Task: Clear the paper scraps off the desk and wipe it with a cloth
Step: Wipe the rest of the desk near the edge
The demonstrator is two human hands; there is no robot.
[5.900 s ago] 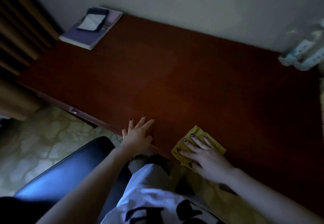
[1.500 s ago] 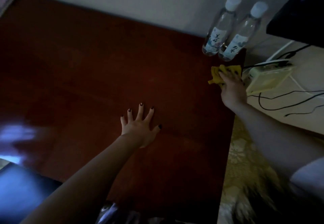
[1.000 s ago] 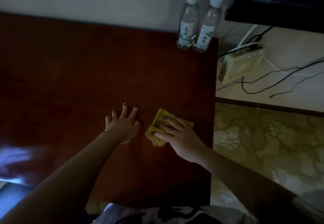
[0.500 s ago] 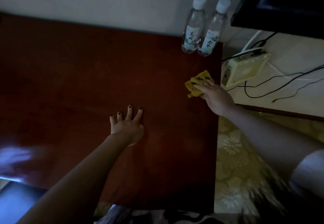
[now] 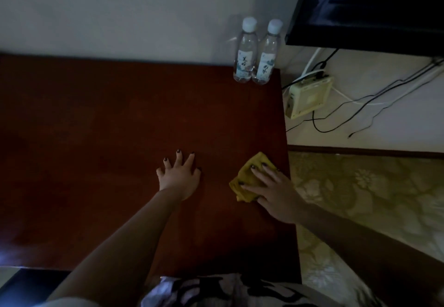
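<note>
Now | left hand (image 5: 179,177) spread flat on desk (image 5: 120,126) | right hand (image 5: 276,193) presses cloth (image 5: 245,175), fingers seemingly straight

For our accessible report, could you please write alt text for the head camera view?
A person's right hand presses a yellow cloth onto a dark red desk near its right edge, while the left hand rests flat beside it. Two water bottles stand at the far right corner.
</note>
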